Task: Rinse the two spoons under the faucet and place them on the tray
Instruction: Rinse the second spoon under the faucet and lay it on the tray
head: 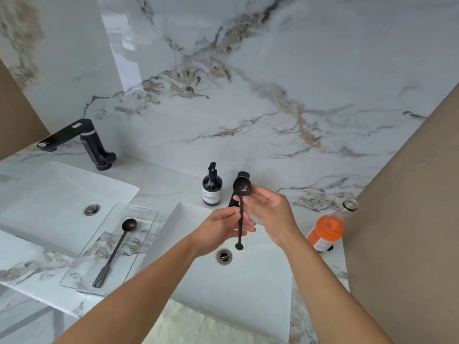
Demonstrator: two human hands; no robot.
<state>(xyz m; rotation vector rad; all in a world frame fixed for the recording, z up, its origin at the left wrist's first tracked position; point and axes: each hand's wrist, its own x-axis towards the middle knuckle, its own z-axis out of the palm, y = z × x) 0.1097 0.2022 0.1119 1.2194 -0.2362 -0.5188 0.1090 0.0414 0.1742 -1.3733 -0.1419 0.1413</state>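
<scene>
Left hand: pinches the handle of 1 dark spoon, held upright over the right sink. Right hand: open, fingertips at the bowl. Faucet: mostly hidden behind. Second spoon: flat on the glass tray, left.

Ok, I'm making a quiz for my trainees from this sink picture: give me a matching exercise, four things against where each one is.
Things:
1. spoon with round handle end
2. spoon with perforated flat end
3. orange bottle
4. pump bottle

Places:
A. lying on the glass tray
B. behind the sink, left of its faucet
C. held upright over the sink
D. right of the sink

Pairs: 1-C, 2-A, 3-D, 4-B
</scene>
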